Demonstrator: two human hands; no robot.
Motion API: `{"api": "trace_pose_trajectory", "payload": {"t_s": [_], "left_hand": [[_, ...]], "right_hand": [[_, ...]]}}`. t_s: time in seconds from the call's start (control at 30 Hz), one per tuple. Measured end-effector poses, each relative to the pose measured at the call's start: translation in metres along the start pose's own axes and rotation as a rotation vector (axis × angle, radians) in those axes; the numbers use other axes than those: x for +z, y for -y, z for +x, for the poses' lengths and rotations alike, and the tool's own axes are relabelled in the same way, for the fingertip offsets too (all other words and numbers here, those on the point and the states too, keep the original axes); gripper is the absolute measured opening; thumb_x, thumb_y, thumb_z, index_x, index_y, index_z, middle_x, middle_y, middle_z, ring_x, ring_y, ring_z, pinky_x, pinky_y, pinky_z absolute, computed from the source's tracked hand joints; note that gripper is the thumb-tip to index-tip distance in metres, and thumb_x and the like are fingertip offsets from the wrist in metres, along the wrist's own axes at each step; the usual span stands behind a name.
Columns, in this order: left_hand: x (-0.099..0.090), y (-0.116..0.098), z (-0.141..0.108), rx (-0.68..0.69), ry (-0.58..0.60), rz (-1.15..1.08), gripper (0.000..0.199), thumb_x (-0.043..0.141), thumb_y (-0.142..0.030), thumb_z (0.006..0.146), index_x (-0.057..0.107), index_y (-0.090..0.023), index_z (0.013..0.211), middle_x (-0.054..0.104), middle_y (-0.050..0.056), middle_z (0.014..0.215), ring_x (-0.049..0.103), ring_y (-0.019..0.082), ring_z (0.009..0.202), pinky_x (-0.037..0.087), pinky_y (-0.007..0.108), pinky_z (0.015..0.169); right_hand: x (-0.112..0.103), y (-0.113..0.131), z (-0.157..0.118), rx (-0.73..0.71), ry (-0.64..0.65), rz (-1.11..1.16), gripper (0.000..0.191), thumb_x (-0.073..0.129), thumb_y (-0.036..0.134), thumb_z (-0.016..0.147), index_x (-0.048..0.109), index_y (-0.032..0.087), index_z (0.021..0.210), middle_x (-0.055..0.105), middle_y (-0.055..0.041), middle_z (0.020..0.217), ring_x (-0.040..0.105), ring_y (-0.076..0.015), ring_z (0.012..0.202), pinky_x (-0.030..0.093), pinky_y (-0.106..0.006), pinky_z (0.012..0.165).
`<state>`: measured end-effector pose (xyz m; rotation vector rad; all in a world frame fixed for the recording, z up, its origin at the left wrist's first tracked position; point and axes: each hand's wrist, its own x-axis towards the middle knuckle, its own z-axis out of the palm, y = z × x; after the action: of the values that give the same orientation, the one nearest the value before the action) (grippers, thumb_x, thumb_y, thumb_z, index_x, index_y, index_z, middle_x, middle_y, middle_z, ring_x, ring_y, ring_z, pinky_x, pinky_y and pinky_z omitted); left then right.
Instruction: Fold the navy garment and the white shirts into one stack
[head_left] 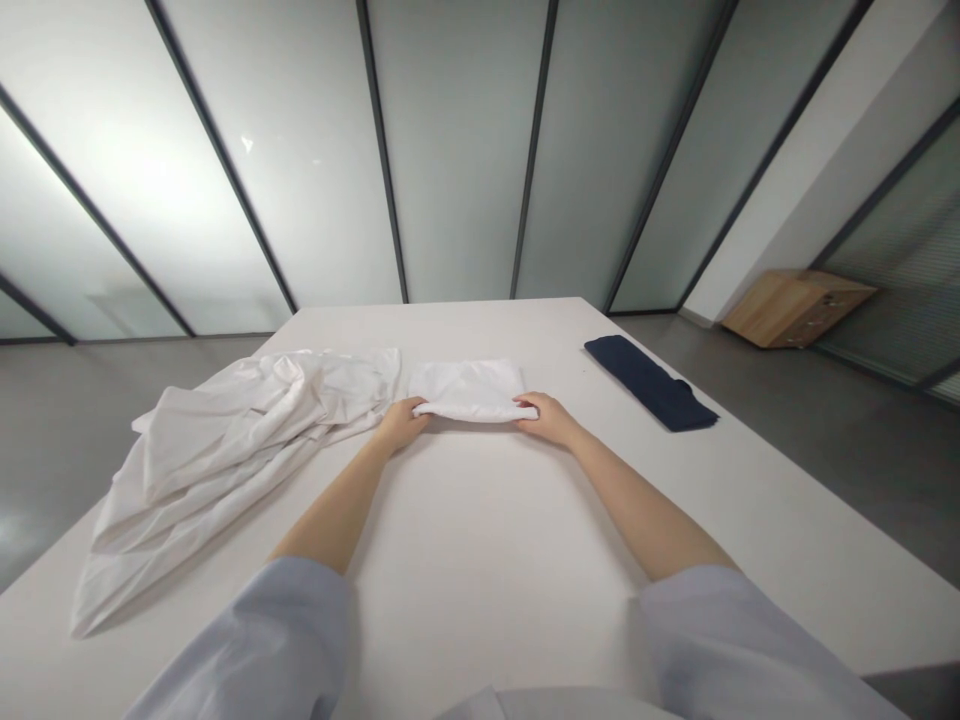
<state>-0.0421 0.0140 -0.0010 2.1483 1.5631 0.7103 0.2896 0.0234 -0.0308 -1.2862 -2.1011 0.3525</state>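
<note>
in the head view, a white table (480,540) fills the lower half of the scene. on the middle of the table, toward its far end, lies a folded white cloth (469,382), a compact rectangle with a rolled-looking near edge. the left hand (403,424) is mostly closed, its fingers and thumb gripping the cloth's near left corner. the right hand (550,418) does the same at the near right corner, fingers bent over the edge. whether that edge is lifted off the table or only thick with folds, i can't quite tell from here. both forearms reach in from the table's near side, bare below pale sleeves (289,625).

on the table's left side a large rumpled white fabric (225,430) spreads in loose creases, reaching the left edge. near the table's right edge lies a folded navy cloth (649,382), long and flat. beyond the table's far edge stand frosted panels (457,150) with dark frames, and past its right edge a wooden cabinet (787,300) sits on the grey floor (847,430).
</note>
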Motion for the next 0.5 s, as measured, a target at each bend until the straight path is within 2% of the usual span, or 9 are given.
{"api": "trace_pose_trajectory", "payload": {"t_s": [0.1, 0.2, 0.27, 0.37, 0.5], "left_hand": [[-0.004, 0.006, 0.001, 0.005, 0.049, -0.114, 0.04, 0.05, -0.04, 0.076, 0.07, -0.015, 0.099, 0.073, 0.006, 0.093, 0.066, 0.024, 0.087, 0.05, 0.033, 0.08], [-0.004, 0.015, 0.003, 0.01, 0.041, -0.163, 0.044, 0.051, -0.041, 0.075, 0.069, -0.015, 0.104, 0.072, 0.007, 0.103, 0.064, 0.025, 0.097, 0.048, 0.035, 0.088], [-0.004, 0.021, 0.004, 0.015, 0.008, -0.12, 0.047, 0.053, -0.036, 0.071, 0.066, -0.014, 0.11, 0.068, 0.008, 0.114, 0.062, 0.026, 0.106, 0.046, 0.036, 0.095], [-0.004, 0.029, 0.005, 0.078, -0.015, 0.018, 0.054, 0.057, -0.026, 0.063, 0.063, -0.017, 0.117, 0.061, 0.008, 0.127, 0.055, 0.027, 0.119, 0.039, 0.038, 0.105], [-0.003, 0.032, 0.004, 0.138, -0.037, 0.132, 0.064, 0.062, -0.034, 0.067, 0.055, -0.018, 0.129, 0.052, 0.01, 0.139, 0.043, 0.028, 0.132, 0.032, 0.042, 0.111]], "right_hand": [[0.002, -0.007, 0.002, -0.094, -0.003, -0.042, 0.034, 0.073, 0.024, 0.065, 0.073, 0.021, 0.098, 0.064, -0.0105, 0.118, 0.059, -0.0274, 0.11, 0.042, -0.042, 0.099], [0.006, -0.008, 0.003, -0.072, -0.012, 0.024, 0.027, 0.066, 0.021, 0.069, 0.074, 0.022, 0.095, 0.063, -0.0094, 0.123, 0.052, -0.0277, 0.121, 0.037, -0.043, 0.104], [0.007, -0.007, 0.003, 0.004, -0.006, 0.124, 0.026, 0.059, 0.023, 0.075, 0.072, 0.021, 0.097, 0.068, -0.0083, 0.114, 0.057, -0.0256, 0.115, 0.041, -0.04, 0.1], [0.006, -0.005, 0.003, 0.113, -0.021, 0.243, 0.026, 0.051, 0.029, 0.08, 0.071, 0.019, 0.094, 0.072, -0.006, 0.097, 0.063, -0.0233, 0.096, 0.047, -0.036, 0.089], [0.0, -0.006, 0.003, 0.185, -0.08, 0.323, 0.025, 0.049, 0.031, 0.078, 0.069, 0.017, 0.086, 0.072, -0.0037, 0.088, 0.063, -0.0221, 0.088, 0.048, -0.032, 0.081]]}}
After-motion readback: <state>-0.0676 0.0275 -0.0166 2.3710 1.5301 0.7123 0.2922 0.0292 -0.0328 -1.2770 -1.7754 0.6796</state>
